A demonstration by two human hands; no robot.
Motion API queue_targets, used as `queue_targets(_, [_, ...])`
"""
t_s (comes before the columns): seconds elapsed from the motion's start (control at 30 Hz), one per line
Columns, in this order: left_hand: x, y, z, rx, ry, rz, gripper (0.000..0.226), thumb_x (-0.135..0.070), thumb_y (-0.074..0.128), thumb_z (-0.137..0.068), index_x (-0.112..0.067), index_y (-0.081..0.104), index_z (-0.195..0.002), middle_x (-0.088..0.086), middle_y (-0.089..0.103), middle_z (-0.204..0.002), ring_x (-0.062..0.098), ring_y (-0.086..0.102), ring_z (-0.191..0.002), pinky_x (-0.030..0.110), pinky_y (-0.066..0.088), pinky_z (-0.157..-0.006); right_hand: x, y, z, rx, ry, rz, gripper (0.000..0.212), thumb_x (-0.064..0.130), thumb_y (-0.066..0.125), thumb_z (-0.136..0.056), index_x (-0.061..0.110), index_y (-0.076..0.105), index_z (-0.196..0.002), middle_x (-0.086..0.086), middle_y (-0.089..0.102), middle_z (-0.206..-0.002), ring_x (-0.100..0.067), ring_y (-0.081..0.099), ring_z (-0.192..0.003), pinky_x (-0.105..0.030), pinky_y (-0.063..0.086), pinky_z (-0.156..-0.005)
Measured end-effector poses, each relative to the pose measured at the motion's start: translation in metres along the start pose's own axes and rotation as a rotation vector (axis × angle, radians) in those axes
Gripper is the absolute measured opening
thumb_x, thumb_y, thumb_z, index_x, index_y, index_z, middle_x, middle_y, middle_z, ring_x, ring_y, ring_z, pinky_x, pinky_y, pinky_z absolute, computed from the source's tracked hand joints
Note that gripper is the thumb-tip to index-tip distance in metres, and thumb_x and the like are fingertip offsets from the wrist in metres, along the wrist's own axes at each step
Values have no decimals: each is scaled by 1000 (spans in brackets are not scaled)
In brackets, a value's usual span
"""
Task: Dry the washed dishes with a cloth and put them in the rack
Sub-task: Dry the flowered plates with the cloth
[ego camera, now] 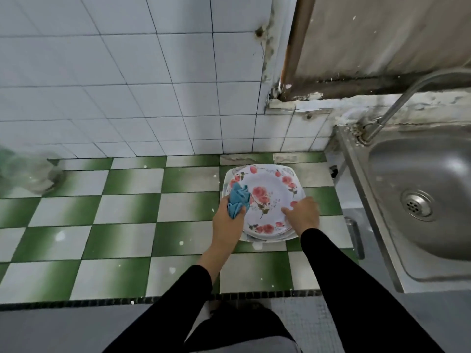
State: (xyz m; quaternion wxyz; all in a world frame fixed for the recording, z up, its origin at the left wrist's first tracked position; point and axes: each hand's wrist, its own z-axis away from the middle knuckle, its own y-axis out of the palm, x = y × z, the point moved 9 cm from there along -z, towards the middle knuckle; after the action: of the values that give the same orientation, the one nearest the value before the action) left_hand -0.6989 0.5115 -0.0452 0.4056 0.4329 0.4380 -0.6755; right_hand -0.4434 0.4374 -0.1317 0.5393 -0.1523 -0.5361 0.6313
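Observation:
A white plate with pink roses [269,197] tops a small stack of plates [270,237] on the green-and-white checkered counter [127,207]. My left hand [229,216] grips a bunched blue cloth [238,197] at the plate's left rim. At the right rim my right hand [304,212] has its fingers curled over the edge and the thumb on the plate's face. No rack is in view.
A steel sink [418,200] with a drain and a curved tap [397,108] stands at the right. A blurred glass object [28,171] sits at the far left. White wall tiles rise behind the counter.

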Motion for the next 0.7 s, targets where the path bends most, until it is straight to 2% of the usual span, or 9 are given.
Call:
queue_targets(0.03, [0,-1,-1,-3,-4,5,33,-17,64,-94,-16,53,-124,0,61,-110,16,62,-101,26,57,-83,1,-2,1,5,-5,9,69,40,80,-82,-3,51,-127,-17,53,-125,-32,60,-112,-36,51,-90])
queue_targets(0.13, [0,-3,-4,-17,-19,20,31,-10,63,-94,-8,53,-123,4,60,-106,9,60,-87,9,50,-61,1,-5,1,4,-3,-52,53,24,79,-82,-3,50,-117,-16,60,-117,-32,65,-104,-31,50,-79])
queue_targets(0.17, [1,-3,-5,-28,-22,18,30,-10,63,-94,-8,53,-122,4,60,-105,8,59,-84,7,49,-58,2,-7,1,-1,-6,-66,49,22,79,-81,-2,51,-113,-14,62,-114,-31,66,-100,-29,48,-74])
queue_targets(0.23, [2,-5,-8,-58,-16,-1,30,-15,63,-94,-10,53,-122,3,61,-106,6,58,-85,6,49,-60,3,-11,-1,17,-5,-68,45,22,80,-80,0,56,-110,-13,65,-111,-29,67,-97,-26,46,-71])
queue_targets(0.33, [3,-7,-8,-87,-12,18,28,-20,63,-94,-16,53,-120,-3,60,-103,6,58,-88,4,48,-61,2,-16,-5,47,15,-120,45,19,80,-81,-1,57,-115,-12,65,-113,-30,67,-101,-25,46,-73])
queue_targets(0.5, [4,-12,-9,-147,-14,34,24,-22,64,-93,-18,52,-114,-7,57,-94,7,57,-82,8,48,-58,4,-28,-2,79,47,-204,58,8,72,-87,-3,36,-131,-13,60,-121,-33,60,-116,-29,45,-81])
queue_targets(0.57, [6,-15,-8,-176,-25,29,23,-23,65,-93,-17,52,-111,-7,57,-91,6,56,-80,11,48,-61,4,-35,-2,84,58,-253,56,3,68,-87,-2,33,-131,-15,60,-123,-34,59,-116,-33,48,-85])
queue_targets(0.63, [5,-18,-8,-200,-28,35,22,-22,65,-93,-17,53,-111,-8,57,-90,4,56,-80,14,48,-66,4,-42,-1,94,55,-309,52,-2,63,-88,0,31,-128,-14,56,-118,-34,58,-113,-35,49,-85])
queue_targets(0.7, [2,-20,-8,-213,-25,64,22,-20,65,-93,-18,54,-112,-9,58,-91,3,57,-81,13,46,-66,5,-49,-1,112,40,-322,50,-2,61,-88,3,29,-125,-13,53,-112,-34,58,-108,-37,51,-85])
